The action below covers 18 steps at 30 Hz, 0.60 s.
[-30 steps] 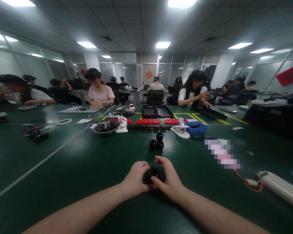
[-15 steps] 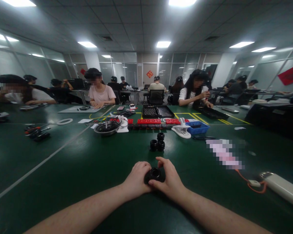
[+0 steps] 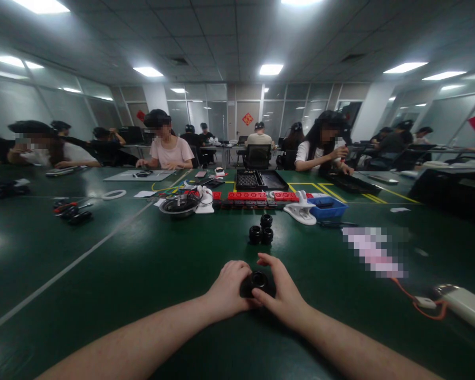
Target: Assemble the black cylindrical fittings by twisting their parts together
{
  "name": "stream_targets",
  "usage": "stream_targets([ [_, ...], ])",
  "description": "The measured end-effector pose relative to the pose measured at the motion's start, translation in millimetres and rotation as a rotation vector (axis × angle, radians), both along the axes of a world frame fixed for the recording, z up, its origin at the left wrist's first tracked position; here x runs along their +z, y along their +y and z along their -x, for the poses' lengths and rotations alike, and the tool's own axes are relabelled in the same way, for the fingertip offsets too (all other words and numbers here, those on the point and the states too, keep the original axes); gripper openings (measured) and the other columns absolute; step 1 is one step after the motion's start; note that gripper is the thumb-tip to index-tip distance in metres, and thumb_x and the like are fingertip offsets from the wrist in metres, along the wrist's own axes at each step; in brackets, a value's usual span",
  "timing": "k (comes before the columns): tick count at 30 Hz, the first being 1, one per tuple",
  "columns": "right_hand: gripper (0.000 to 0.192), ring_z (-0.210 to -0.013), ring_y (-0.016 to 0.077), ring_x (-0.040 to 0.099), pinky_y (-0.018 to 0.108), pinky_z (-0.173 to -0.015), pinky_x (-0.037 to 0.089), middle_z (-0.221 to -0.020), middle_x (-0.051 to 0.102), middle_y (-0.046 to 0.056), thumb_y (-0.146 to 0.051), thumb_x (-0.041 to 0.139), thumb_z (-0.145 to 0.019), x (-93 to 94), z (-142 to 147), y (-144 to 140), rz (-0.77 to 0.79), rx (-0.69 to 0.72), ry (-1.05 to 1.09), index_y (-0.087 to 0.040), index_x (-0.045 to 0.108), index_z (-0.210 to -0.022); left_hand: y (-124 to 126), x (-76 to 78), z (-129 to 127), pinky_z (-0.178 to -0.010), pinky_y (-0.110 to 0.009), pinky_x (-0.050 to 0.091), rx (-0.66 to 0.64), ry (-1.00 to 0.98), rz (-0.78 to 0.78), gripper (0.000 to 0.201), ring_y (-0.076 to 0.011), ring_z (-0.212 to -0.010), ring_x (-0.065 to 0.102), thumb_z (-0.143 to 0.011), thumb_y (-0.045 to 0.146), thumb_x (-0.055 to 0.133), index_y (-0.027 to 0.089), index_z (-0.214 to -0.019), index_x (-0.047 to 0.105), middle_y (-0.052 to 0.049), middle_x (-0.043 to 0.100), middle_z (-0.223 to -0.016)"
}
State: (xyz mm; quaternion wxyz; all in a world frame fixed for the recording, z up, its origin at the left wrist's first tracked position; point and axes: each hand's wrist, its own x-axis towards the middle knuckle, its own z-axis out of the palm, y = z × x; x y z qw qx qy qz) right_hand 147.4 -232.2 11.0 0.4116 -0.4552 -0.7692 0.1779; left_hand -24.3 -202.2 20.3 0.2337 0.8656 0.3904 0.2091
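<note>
The small black round part with a hollow centre (image 3: 257, 282) sits low over the dark green table (image 3: 114, 264), pinched between both hands right in front of the person, its opening facing up and slightly toward the camera. From the left, the left hand (image 3: 228, 289) curls its fingers against the part's left flank, knuckles bunched and grasping it. The part lies dead centre between the two — neither hand is nearer, each touching one side. On the right, the right hand (image 3: 282, 293) wraps the other flank, thumb low at the near edge and forefinger arched over the top rim (how far the fingers reach behind it is hidden). The part looks round, so no long axis shows; its bore runs roughly upright.

Just beyond the hands, a cluster of three similar black ring parts (image 3: 262, 233) stands on the table, well apart from the grip. Farther right lies a white oblong device with an orange cord (image 3: 465, 310).
</note>
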Motion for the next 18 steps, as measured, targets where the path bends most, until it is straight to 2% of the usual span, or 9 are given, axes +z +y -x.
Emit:
stream_targets([
  [6, 0.066, -0.098, 0.0241, 0.047, 0.041, -0.087, 0.039, -0.104, 0.048, 0.008, -0.027, 0.069, -0.061, -1.4, 2.4, 1.8, 0.038, -0.07, -0.043, -0.018, 0.037, -0.118, 2.0, -3.8, 1.1, -0.084, -0.037, 0.038, -0.01, 0.008, -0.017, 0.038, -0.024, -0.096, 0.044, -0.06, 0.039, 0.069, 0.018, -0.089, 0.055, -0.005, 0.049, -0.101],
  [11, 0.06, -0.092, 0.0228, 0.049, 0.04, -0.082, 0.041, -0.097, 0.049, 0.006, -0.024, 0.068, -0.06, -1.3, 3.9, 2.7, 0.048, -0.064, -0.064, -0.019, 0.041, -0.113, 1.3, -2.1, 1.2, -0.084, -0.037, 0.038, -0.007, 0.01, -0.011, 0.037, -0.024, -0.095, 0.044, -0.06, 0.037, 0.068, 0.017, -0.088, 0.054, -0.006, 0.049, -0.1],
  [14, 0.057, -0.095, 0.0216, 0.05, 0.04, -0.086, 0.04, -0.1, 0.05, 0.006, -0.018, 0.059, -0.065, -1.6, 2.5, 1.9, 0.035, -0.003, -0.034, -0.02, 0.037, -0.117, 0.4, 0.3, 0.8, -0.085, -0.036, 0.037, -0.009, 0.012, -0.002, 0.037, -0.0239, -0.097, 0.043, -0.06, 0.032, 0.068, 0.017, -0.091, 0.054, -0.006, 0.049, -0.101],
  [18, 0.064, -0.109, 0.0224, 0.044, 0.041, -0.095, 0.034, -0.117, 0.046, 0.009, -0.012, 0.049, -0.066, 0.3, -2.2, -0.5, -0.003, 0.178, 0.005, -0.02, 0.027, -0.126, 1.3, -2.0, 0.7, -0.083, -0.037, 0.038, -0.002, 0.014, -0.014, 0.041, -0.0243, -0.095, 0.044, -0.06, 0.037, 0.068, 0.017, -0.093, 0.053, -0.006, 0.05, -0.099],
])
